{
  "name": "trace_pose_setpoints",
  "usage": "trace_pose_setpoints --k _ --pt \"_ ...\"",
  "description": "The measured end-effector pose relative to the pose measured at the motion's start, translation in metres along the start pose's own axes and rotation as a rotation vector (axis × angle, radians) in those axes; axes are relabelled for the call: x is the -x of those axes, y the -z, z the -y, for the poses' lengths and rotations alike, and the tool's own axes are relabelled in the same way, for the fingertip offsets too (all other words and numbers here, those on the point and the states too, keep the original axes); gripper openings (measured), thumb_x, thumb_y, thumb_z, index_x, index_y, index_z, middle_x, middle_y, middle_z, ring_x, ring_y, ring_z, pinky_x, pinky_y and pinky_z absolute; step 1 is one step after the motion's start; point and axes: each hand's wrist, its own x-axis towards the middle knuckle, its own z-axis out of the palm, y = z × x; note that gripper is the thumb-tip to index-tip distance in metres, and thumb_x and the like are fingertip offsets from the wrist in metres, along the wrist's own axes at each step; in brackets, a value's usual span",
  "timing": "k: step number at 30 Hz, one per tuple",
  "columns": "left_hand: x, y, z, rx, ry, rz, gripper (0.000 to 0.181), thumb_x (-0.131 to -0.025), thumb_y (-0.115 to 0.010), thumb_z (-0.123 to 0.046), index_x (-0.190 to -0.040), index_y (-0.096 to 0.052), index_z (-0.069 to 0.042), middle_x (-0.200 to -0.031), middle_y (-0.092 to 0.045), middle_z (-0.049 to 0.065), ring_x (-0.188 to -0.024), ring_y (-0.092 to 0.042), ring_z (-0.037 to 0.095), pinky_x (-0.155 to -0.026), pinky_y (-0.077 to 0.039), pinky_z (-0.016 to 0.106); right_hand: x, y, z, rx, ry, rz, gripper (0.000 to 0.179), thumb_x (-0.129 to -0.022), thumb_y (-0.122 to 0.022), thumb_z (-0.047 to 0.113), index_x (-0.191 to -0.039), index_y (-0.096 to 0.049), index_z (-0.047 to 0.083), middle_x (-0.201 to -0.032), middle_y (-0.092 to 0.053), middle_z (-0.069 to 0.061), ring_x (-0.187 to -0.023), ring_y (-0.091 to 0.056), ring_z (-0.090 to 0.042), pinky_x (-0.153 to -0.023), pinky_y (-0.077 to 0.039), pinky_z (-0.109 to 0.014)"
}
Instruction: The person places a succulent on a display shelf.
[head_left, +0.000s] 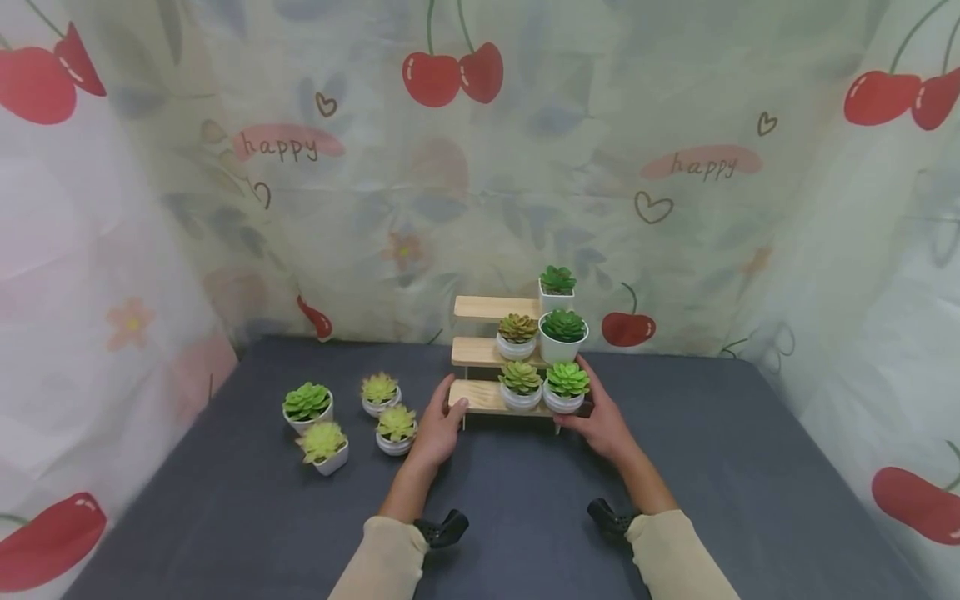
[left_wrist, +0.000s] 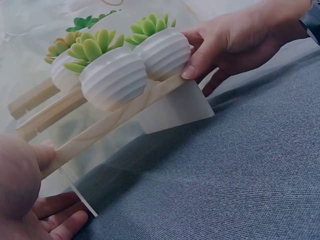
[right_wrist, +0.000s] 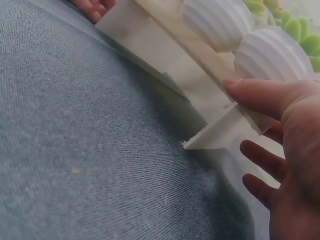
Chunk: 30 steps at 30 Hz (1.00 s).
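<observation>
A three-tier wooden plant stand [head_left: 480,395] with clear side supports stands toward the back of the table. My left hand [head_left: 437,429] grips the left end of its lowest shelf, thumb on top and fingers below. At the opposite end my right hand [head_left: 602,421] holds the same shelf, its thumb [right_wrist: 257,95] along the front edge. Two potted succulents, a yellow-green one [head_left: 521,388] and a bright green one [head_left: 566,387], sit on that shelf's right half. Above them are a brownish succulent [head_left: 517,336], a dark green one [head_left: 563,335] and, on top, one in a square pot [head_left: 557,287].
Left of the stand, several more potted succulents stand on the dark cloth: a green one [head_left: 307,406], a pale one in a square pot [head_left: 324,447] and two in ribbed pots [head_left: 396,428]. A cherry-printed curtain [head_left: 510,192] hangs behind and at both sides.
</observation>
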Motion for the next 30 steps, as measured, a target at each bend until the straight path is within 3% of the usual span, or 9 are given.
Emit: trace_pose_setpoints --k 6,14,18,23,28,30 --pt "0.002 0.001 0.0 -0.003 -0.015 0.002 0.055 -0.104 -0.048 -0.026 -0.154 -0.028 -0.016 -0.142 -0.044 0.023 -0.124 -0.048 0.036 -0.097 -0.042 0.053 0.0 0.0 0.001 0.035 -0.004 0.006 0.104 -0.079 -0.082 0.01 -0.158 -0.014 0.021 -0.151 -0.035 -0.017 -0.12 -0.048 -0.039 -0.094 -0.041 -0.056" --pt "0.003 0.001 0.0 0.004 -0.012 0.009 0.055 -0.104 -0.048 -0.025 -0.154 -0.028 -0.016 -0.147 -0.039 0.023 -0.127 -0.046 0.037 -0.098 -0.042 0.052 0.001 0.001 0.0 0.063 -0.002 0.001 0.105 -0.078 -0.083 0.011 -0.157 -0.016 0.02 -0.15 -0.037 -0.018 -0.119 -0.049 -0.04 -0.098 -0.035 -0.06" --pt "0.004 0.003 -0.006 -0.026 0.002 -0.004 0.054 -0.104 -0.048 -0.022 -0.154 -0.029 -0.013 -0.146 -0.04 0.024 -0.124 -0.049 0.037 -0.095 -0.044 0.051 0.001 0.0 0.0 0.066 -0.009 0.001 0.104 -0.078 -0.083 0.012 -0.157 -0.016 0.021 -0.15 -0.037 -0.019 -0.12 -0.048 -0.041 -0.099 -0.034 -0.061" --pt "0.008 0.002 -0.011 -0.101 0.01 -0.033 0.058 -0.102 -0.052 -0.02 -0.153 -0.029 -0.011 -0.131 -0.052 0.024 -0.114 -0.054 0.035 -0.091 -0.044 0.05 0.001 0.0 -0.001 0.071 -0.017 0.006 0.105 -0.079 -0.083 0.014 -0.157 -0.015 0.022 -0.151 -0.035 -0.018 -0.121 -0.048 -0.041 -0.1 -0.033 -0.062" --pt "0.015 0.0 -0.012 -0.116 -0.041 -0.015 0.068 -0.099 -0.057 -0.016 -0.154 -0.02 -0.004 -0.143 -0.038 0.026 -0.126 -0.045 0.037 -0.102 -0.036 0.051 0.001 0.001 -0.001 0.065 -0.006 0.02 0.105 -0.08 -0.083 0.017 -0.158 -0.012 0.02 -0.153 -0.031 -0.018 -0.124 -0.046 -0.042 -0.101 -0.03 -0.064" --pt "0.019 0.001 -0.014 -0.107 -0.044 -0.001 0.071 -0.099 -0.059 -0.017 -0.155 -0.017 -0.006 -0.147 -0.031 0.026 -0.126 -0.045 0.038 -0.101 -0.038 0.051 0.001 0.001 -0.001 0.068 -0.009 0.023 0.105 -0.08 -0.082 0.017 -0.158 -0.012 0.021 -0.154 -0.03 -0.017 -0.125 -0.044 -0.042 -0.101 -0.03 -0.064"
